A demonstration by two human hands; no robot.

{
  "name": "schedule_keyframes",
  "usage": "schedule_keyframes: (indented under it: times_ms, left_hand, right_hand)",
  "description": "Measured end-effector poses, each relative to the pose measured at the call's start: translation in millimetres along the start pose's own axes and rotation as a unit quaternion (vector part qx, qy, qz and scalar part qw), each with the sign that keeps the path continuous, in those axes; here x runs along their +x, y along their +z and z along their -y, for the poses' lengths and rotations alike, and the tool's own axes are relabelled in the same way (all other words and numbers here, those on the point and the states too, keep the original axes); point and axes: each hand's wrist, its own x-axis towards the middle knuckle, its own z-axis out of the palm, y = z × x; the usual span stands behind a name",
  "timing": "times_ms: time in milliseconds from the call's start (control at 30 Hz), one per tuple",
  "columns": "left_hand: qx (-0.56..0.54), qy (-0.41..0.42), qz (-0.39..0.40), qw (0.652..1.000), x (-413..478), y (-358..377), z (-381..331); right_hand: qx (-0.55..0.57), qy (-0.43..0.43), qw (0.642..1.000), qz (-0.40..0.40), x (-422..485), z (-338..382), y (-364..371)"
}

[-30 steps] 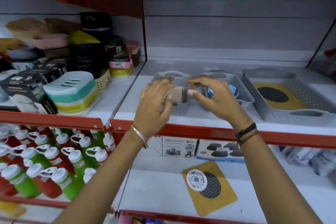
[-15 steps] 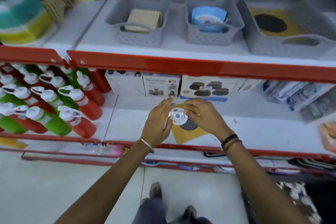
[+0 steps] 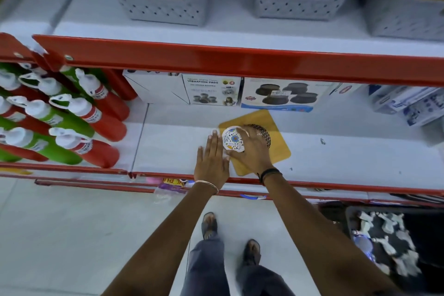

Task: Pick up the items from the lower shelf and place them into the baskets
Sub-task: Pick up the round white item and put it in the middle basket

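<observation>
Against the frame half a second before, the left hand point(image 3: 211, 160) lay flat and empty on the lower shelf point(image 3: 168, 146) near its front edge, fingertips at the left rim of the white patterned disc point(image 3: 232, 140). The right hand point(image 3: 249, 149) had closed over the disc from the right, holding it on the yellow mat point(image 3: 276, 132); no lift was visible. Judged: grasp just secured; transfer to a grey basket point(image 3: 165, 7) on the upper shelf pending.
</observation>
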Motion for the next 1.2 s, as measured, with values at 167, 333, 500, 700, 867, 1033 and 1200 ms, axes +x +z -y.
schedule_keyframes:
  times_ms: [167, 333, 500, 700, 867, 1033, 1200]
  left_hand:
    - [0.012, 0.020, -0.004, 1.000, 0, 0, 2]
    - [0.003, 0.059, -0.036, 0.998, -16, -13, -1]
    - [-0.078, 0.104, -0.163, 0.978, -42, -71, -36]
    - [-0.114, 0.166, -0.292, 0.935, -67, -165, -82]
    - [-0.096, 0.211, -0.328, 0.915, -57, -238, -111]
    - [-0.064, 0.244, -0.321, 0.913, -26, -299, -133]
    - [0.039, 0.240, -0.220, 0.945, 26, -336, -140]
  right_hand:
    - [0.066, 0.009, 0.998, -0.007, -7, -3, -7]
    - [0.115, 0.018, 0.993, -0.028, -31, -8, -44]
    - [0.124, -0.072, 0.989, -0.034, -71, 11, -124]
    - [0.121, -0.204, 0.968, -0.079, -117, 54, -230]
    - [0.083, -0.249, 0.955, -0.136, -111, 78, -291]
    - [0.059, -0.260, 0.943, -0.198, -69, 99, -343]
    - [0.010, -0.207, 0.965, -0.157, -10, 111, -372]
